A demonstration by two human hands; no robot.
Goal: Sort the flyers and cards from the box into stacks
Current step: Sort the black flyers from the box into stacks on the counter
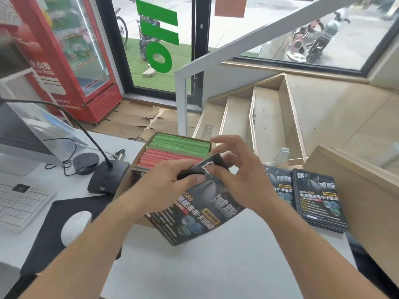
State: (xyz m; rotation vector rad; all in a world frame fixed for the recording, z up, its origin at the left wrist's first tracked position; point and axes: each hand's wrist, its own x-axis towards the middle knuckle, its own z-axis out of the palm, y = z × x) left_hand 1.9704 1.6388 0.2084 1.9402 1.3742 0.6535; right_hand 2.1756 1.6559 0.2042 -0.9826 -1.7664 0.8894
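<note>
Over white desk (pixel 216 266), hands (pixel 194 180) hold flyers (pixel 194 212) slanting upper-right.

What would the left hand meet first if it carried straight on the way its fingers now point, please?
The left hand points up and to the right, gripping the bundle of dark flyers. Straight on, its fingers would likely meet the right hand, which holds the same bundle; depth between them is unclear.

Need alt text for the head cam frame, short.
Both hands, left hand and right hand, hold a bundle of dark flyers over a white desk, in front of a box of green and red cards. Two flyer stacks lie to the right.
</note>
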